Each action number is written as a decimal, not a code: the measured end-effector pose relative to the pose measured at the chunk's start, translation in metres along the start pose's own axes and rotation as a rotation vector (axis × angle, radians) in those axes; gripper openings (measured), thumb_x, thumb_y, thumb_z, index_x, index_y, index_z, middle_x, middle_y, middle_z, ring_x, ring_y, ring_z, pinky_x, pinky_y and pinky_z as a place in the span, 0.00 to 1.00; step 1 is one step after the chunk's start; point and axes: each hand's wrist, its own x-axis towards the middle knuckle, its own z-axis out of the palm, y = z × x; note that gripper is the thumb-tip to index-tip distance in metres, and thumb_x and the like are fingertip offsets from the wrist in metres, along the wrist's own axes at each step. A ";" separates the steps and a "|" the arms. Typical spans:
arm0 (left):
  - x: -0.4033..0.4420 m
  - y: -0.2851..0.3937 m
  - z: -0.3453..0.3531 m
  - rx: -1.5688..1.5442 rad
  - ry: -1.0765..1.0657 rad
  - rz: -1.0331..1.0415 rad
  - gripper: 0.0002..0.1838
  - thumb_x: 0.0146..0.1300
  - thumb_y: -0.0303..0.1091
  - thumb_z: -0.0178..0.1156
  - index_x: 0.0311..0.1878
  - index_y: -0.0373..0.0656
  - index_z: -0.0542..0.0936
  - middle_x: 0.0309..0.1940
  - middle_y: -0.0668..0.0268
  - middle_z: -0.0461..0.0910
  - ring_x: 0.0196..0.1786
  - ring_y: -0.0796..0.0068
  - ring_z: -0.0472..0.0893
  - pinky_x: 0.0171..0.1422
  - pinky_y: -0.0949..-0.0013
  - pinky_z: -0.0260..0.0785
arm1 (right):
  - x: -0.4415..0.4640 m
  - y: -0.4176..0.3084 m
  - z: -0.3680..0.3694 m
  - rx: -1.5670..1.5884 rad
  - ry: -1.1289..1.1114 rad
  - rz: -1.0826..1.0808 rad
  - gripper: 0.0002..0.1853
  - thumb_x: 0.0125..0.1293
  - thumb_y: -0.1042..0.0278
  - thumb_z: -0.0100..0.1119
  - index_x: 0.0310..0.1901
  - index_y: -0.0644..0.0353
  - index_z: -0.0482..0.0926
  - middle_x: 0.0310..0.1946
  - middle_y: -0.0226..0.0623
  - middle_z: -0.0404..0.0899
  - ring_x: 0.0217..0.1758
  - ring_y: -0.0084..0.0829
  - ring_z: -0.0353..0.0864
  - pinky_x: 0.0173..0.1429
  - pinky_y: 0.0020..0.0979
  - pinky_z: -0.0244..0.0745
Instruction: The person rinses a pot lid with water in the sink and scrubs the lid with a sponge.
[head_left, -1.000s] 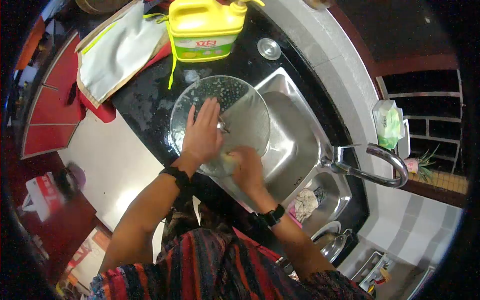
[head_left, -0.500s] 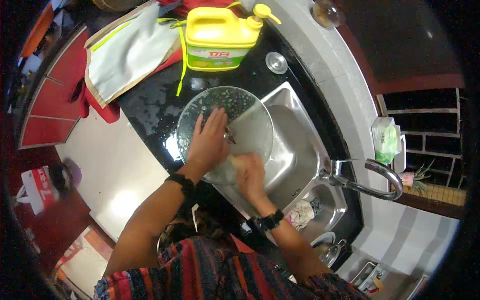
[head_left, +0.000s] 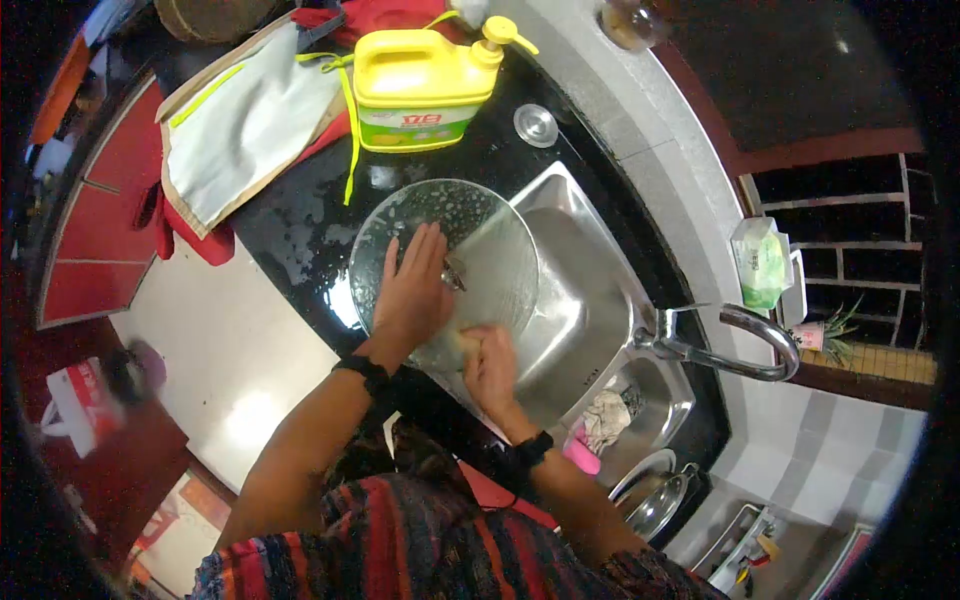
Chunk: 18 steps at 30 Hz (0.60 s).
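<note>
A round glass lid (head_left: 490,235), wet and spotted with drops or suds, lies over the counter edge and part of the steel sink (head_left: 590,290). My left hand (head_left: 412,290) rests on it with the fingers stretched out, beside the metal knob (head_left: 453,274) at its centre. On the lid's near side, my right hand (head_left: 490,368) is closed around a small yellowish thing, mostly hidden by the fingers, that looks like a sponge.
A yellow detergent jug (head_left: 425,85) stands behind the lid, near a sink strainer (head_left: 536,126). The faucet (head_left: 720,340) arches at the right. Cloths (head_left: 606,420) lie in the smaller basin, with metal lids (head_left: 655,500) nearby. A white-grey apron (head_left: 240,130) drapes at the left.
My right hand has shifted slightly down and towards me along the lid, still closed. My left hand stays by the knob. The whole view has moved a little.
</note>
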 end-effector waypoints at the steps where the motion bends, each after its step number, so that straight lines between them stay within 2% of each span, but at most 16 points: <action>1: 0.000 0.000 0.000 0.010 0.000 0.005 0.37 0.58 0.40 0.56 0.70 0.35 0.63 0.74 0.58 0.57 0.79 0.64 0.51 0.80 0.50 0.39 | 0.011 0.005 0.001 -0.075 0.020 0.048 0.10 0.62 0.71 0.54 0.45 0.61 0.77 0.41 0.49 0.75 0.46 0.52 0.74 0.48 0.44 0.72; 4: 0.002 0.000 0.001 0.009 0.009 0.007 0.37 0.58 0.40 0.56 0.70 0.35 0.63 0.75 0.58 0.57 0.79 0.64 0.51 0.80 0.49 0.40 | 0.063 0.033 0.003 -0.170 0.213 0.153 0.08 0.63 0.69 0.55 0.42 0.60 0.76 0.39 0.47 0.75 0.44 0.52 0.73 0.47 0.46 0.72; 8: -0.001 0.000 0.006 -0.023 0.038 0.019 0.37 0.58 0.38 0.56 0.71 0.34 0.62 0.75 0.57 0.56 0.79 0.63 0.51 0.79 0.48 0.41 | 0.094 0.032 -0.007 -0.199 0.351 0.214 0.06 0.63 0.68 0.55 0.39 0.58 0.76 0.37 0.44 0.75 0.42 0.49 0.73 0.46 0.45 0.72; 10: 0.002 -0.002 0.014 -0.007 0.040 0.043 0.37 0.57 0.37 0.55 0.71 0.33 0.61 0.75 0.56 0.56 0.79 0.62 0.51 0.79 0.46 0.40 | 0.093 0.029 -0.007 -0.245 0.356 0.101 0.05 0.63 0.69 0.55 0.38 0.56 0.77 0.37 0.41 0.75 0.41 0.46 0.73 0.45 0.44 0.71; 13: 0.000 -0.001 0.009 -0.095 0.088 0.053 0.36 0.59 0.38 0.55 0.70 0.33 0.62 0.75 0.55 0.56 0.78 0.59 0.52 0.79 0.45 0.38 | 0.093 0.032 -0.008 -0.278 0.353 0.077 0.06 0.61 0.71 0.55 0.38 0.55 0.79 0.37 0.39 0.76 0.41 0.44 0.74 0.45 0.42 0.72; 14: 0.000 -0.003 0.006 -0.074 0.083 0.079 0.36 0.59 0.38 0.55 0.70 0.33 0.62 0.75 0.55 0.56 0.78 0.59 0.52 0.79 0.45 0.38 | 0.092 0.031 -0.008 -0.268 0.380 0.096 0.06 0.61 0.71 0.55 0.38 0.55 0.79 0.37 0.39 0.76 0.41 0.44 0.74 0.45 0.42 0.72; 16: -0.002 -0.002 -0.002 -0.180 0.092 0.116 0.33 0.62 0.38 0.54 0.69 0.35 0.63 0.74 0.54 0.57 0.77 0.55 0.54 0.78 0.45 0.40 | 0.090 0.032 -0.011 -0.189 0.397 0.049 0.05 0.62 0.72 0.56 0.40 0.59 0.75 0.37 0.46 0.74 0.42 0.50 0.74 0.45 0.46 0.70; 17: -0.002 -0.006 -0.003 -0.167 0.091 0.155 0.34 0.63 0.41 0.58 0.69 0.36 0.65 0.73 0.54 0.59 0.77 0.55 0.55 0.79 0.47 0.39 | 0.091 0.039 -0.008 -0.174 0.416 0.056 0.05 0.62 0.72 0.56 0.40 0.59 0.75 0.37 0.46 0.74 0.42 0.50 0.74 0.45 0.46 0.70; 18: 0.000 -0.008 -0.010 -0.143 0.086 0.168 0.34 0.63 0.41 0.58 0.69 0.36 0.65 0.73 0.54 0.59 0.77 0.55 0.55 0.79 0.47 0.39 | 0.088 0.056 0.002 -0.246 0.342 0.105 0.06 0.60 0.72 0.55 0.40 0.56 0.78 0.37 0.42 0.75 0.42 0.48 0.74 0.45 0.44 0.71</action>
